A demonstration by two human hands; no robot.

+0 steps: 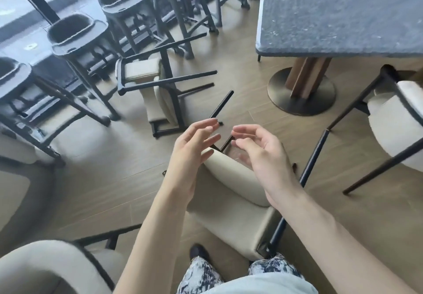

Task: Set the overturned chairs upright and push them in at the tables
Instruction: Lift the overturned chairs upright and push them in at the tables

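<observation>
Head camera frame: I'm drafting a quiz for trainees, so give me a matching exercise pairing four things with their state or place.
Things:
1. near chair
2. far chair
3. left hand
4. high chairs

States:
A. open, holding nothing
B. upright in a row by the window
C. overturned just below both hands
D. overturned on the floor beside the high chairs

Pairs: 1-C, 2-D, 3-A, 4-B

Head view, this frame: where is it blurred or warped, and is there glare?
Head view: high chairs at left are smeared by motion blur; both hands and the tipped chair below them are fairly sharp; the table edge bows from wide-angle distortion; bright window glare washes the top-left.
</observation>
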